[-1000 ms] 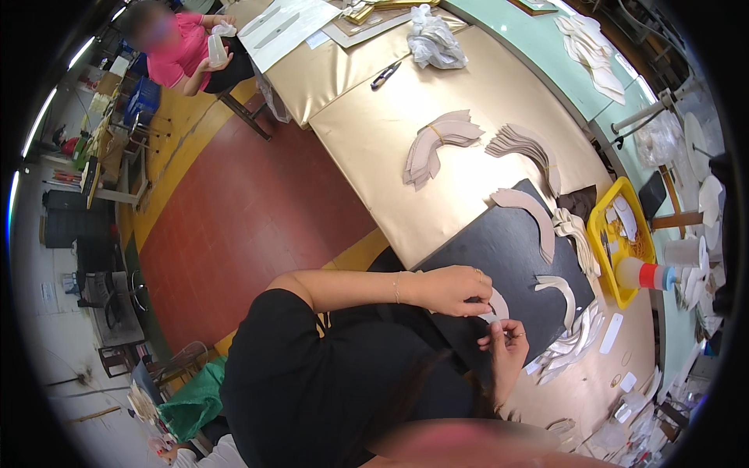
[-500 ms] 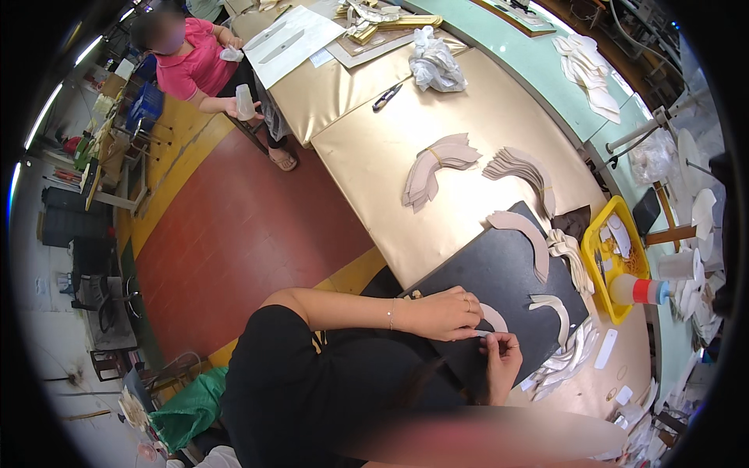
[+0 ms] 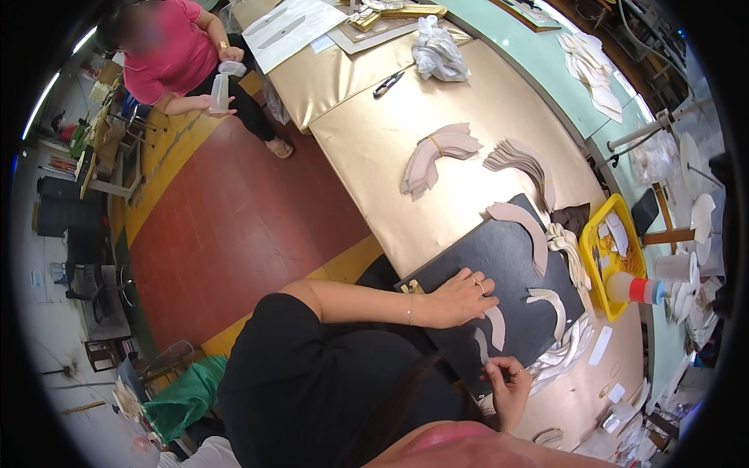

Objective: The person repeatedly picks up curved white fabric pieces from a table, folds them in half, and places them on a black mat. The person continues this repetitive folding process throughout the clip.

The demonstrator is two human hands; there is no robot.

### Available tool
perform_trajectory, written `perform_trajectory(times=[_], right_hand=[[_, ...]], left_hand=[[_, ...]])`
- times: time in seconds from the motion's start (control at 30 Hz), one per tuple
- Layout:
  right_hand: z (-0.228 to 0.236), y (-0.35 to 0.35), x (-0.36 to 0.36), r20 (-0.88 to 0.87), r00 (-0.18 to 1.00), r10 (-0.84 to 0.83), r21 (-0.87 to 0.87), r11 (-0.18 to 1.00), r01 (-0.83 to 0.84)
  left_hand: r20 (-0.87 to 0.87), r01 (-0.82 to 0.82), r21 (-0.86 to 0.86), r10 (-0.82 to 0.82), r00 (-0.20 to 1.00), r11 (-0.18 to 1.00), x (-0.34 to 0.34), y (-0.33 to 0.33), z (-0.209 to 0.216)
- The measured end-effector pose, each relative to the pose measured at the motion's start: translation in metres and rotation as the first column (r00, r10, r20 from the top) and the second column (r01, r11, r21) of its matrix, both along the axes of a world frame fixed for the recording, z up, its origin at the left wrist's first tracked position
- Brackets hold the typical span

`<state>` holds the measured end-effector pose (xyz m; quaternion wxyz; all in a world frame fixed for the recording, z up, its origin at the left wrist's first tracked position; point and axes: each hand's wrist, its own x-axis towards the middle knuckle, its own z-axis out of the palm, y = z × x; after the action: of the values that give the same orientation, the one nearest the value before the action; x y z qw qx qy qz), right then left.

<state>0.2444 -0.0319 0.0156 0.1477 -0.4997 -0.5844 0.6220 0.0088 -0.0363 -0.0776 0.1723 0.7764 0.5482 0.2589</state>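
Observation:
My left hand (image 3: 460, 299) rests on the black board (image 3: 511, 234), fingers slightly apart and bent down over the upper end of a beige curved piece (image 3: 497, 329). Its other end shows below the fingers. My right hand (image 3: 509, 384), at the board's near edge, pinches the lower end of a thin greyish curved strip (image 3: 481, 345), which stands up from the fingertips beside the beige piece. Farther up the board lies a larger curved piece (image 3: 530, 231). A pale curved strip (image 3: 555, 310) lies on the right side.
Stacks of curved pieces (image 3: 441, 156) lie on the gold-covered table (image 3: 351, 148). To the right stand a yellow basket (image 3: 612, 300) and a bottle with a red band (image 3: 633, 289). A cutter (image 3: 388, 84) lies farther back. Another person (image 3: 168, 54) holds a clear container (image 3: 219, 93).
My left hand has moved slightly up onto the beige piece. My right hand has drawn the thin strip down and away from it. The other person has shifted left, bringing the container and lid together.

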Motion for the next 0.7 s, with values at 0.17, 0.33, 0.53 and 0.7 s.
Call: perform_trajectory(times=[0.17, 0.33, 0.53, 0.7], right_hand=[[-0.001, 0.002, -0.017, 0.011, 0.992, 0.128, 0.036, 0.991, -0.128], [-0.005, 0.001, -0.024, 0.018, 0.992, 0.125, 0.051, 0.991, -0.126], [-0.007, 0.004, -0.023, 0.062, 0.987, 0.147, 0.151, 0.976, -0.155], [-0.006, 0.005, -0.027, 0.077, 0.984, 0.158, 0.204, 0.964, -0.170]], left_hand=[[-0.052, 0.051, 0.034, -0.050, 0.997, 0.998, -0.013, 0.002, -0.003], [0.225, -0.176, 0.281, 0.113, 0.968, 0.943, -0.078, 0.015, -0.001], [0.912, -0.967, -0.188, 0.397, -0.107, 0.170, -0.308, -0.004, 0.045], [0.948, -0.866, -0.258, 0.285, -0.142, 0.428, -0.371, -0.051, 0.100]])
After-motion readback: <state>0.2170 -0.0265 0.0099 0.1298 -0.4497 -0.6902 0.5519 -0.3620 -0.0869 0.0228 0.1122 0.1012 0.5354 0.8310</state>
